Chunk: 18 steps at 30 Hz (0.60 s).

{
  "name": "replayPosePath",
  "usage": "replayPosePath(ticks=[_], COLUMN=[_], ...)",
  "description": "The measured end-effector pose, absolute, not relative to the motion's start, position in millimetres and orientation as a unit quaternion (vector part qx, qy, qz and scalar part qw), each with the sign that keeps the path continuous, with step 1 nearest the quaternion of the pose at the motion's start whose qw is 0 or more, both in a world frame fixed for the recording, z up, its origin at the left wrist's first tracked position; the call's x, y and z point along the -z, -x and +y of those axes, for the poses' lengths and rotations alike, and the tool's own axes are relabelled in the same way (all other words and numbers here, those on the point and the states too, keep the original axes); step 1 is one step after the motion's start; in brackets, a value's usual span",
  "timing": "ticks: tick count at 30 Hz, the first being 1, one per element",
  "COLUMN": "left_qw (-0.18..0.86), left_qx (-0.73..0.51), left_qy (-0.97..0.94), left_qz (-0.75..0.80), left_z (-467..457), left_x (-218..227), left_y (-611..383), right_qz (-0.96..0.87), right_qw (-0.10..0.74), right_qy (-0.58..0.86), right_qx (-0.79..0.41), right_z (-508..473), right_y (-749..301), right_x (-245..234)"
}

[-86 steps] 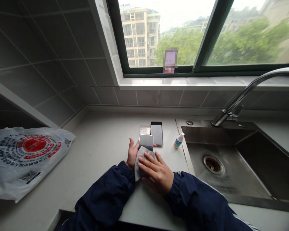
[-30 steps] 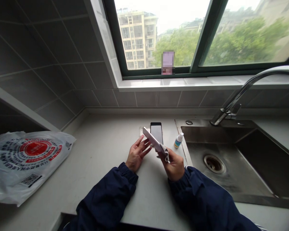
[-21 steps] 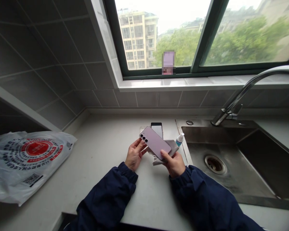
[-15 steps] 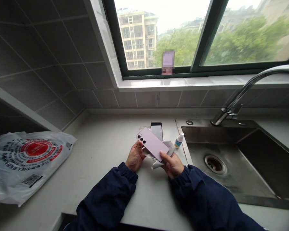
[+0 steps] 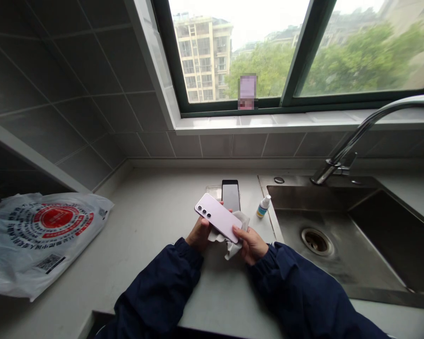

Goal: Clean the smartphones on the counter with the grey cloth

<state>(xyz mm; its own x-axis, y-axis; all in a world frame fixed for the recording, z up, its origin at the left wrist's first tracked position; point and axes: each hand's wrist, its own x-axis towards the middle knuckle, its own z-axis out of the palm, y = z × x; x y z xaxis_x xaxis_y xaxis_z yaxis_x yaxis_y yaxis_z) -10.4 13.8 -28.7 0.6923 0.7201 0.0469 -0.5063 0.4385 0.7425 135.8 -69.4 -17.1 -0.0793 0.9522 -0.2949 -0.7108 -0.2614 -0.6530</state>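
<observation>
A pale pink smartphone point(image 5: 219, 217) with its camera side up is held between both hands over the counter. My left hand point(image 5: 199, 234) grips its left edge, with fingertips showing past the far edge. My right hand point(image 5: 253, 244) pinches the lower right end, thumb on the back, with a crumpled grey-white cloth point(image 5: 232, 249) bunched beneath the phone. Behind it a second, dark-framed phone point(image 5: 230, 192) lies on the counter, beside a clear case point(image 5: 214, 190) that is partly hidden. A small spray bottle point(image 5: 264, 206) with a white cap stands to the right.
A white plastic bag point(image 5: 49, 238) with red and black print lies at the left on the counter point(image 5: 144, 221). To the right is a steel sink point(image 5: 342, 263) with a chrome faucet point(image 5: 356, 136). A window point(image 5: 233, 47) spans the back wall.
The pink phone has shifted slightly left and turned a little. My left fingers now wrap past its far edge. The cloth has moved and hangs lower under it.
</observation>
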Motion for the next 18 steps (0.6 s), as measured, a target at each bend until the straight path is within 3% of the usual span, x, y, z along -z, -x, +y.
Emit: replayPosePath(ticks=[8,18], left_qw=[0.829,0.862], left_qx=[-0.425,-0.390], left_qy=[-0.319,-0.265], left_qz=[0.172,0.184], left_z=[17.3,18.4], left_x=[23.9,10.9], left_y=[12.6,13.5], right_qz=[-0.204,-0.210], right_qw=[0.621,0.666], right_qy=[0.471,0.468], right_qx=[-0.593,-0.541], right_z=[-62.7,-57.2], right_y=[-139.4,-145.4], right_x=[41.7,45.1])
